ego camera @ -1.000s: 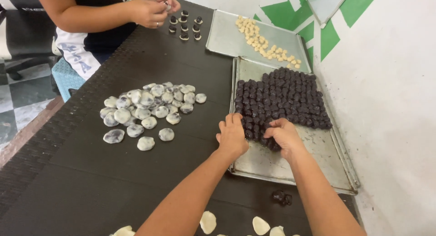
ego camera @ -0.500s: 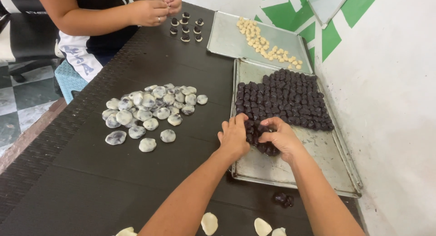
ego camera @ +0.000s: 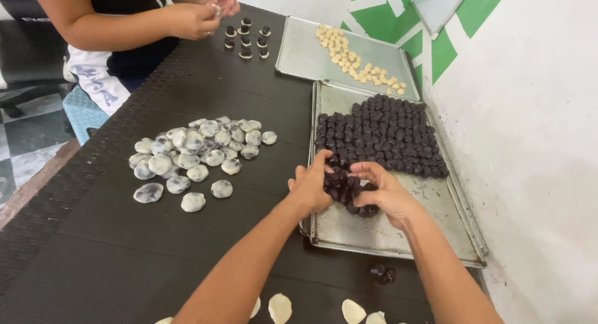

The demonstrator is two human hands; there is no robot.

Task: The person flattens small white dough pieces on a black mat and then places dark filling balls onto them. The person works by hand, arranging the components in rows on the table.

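Two hands work at the near edge of a mass of dark balls [ego camera: 380, 134] packed in rows on a metal tray [ego camera: 349, 227]. The left hand [ego camera: 310, 187] and the right hand [ego camera: 385, 190] are cupped toward each other, fingers curled around a small loose cluster of dark balls [ego camera: 346, 188] at the front of the block; the fingers are partly closed around the cluster, touching it from both sides rather than pinching one piece. The balls look soft and slightly sticky, light, and easy to dent, so a gentle fingertip hold around the sides seems best, without squeezing.

The packed balls are too many to count exactly, well over a hundred. Beyond lies a second tray [ego camera: 299, 50] with a scattered line of pale small pieces [ego camera: 358, 65], some dozens. Left of the trays, on the dark surface [ego camera: 124, 262], sits a pile of about thirty flattened white discs [ego camera: 193, 156] with dark filling showing through. Two stray dark balls [ego camera: 381, 273] lie just off the tray's near edge, and about four pale dough rounds [ego camera: 280, 307] sit at the bottom edge. Another person's hands [ego camera: 205, 12] work beside some eight small filled pieces [ego camera: 248, 40].
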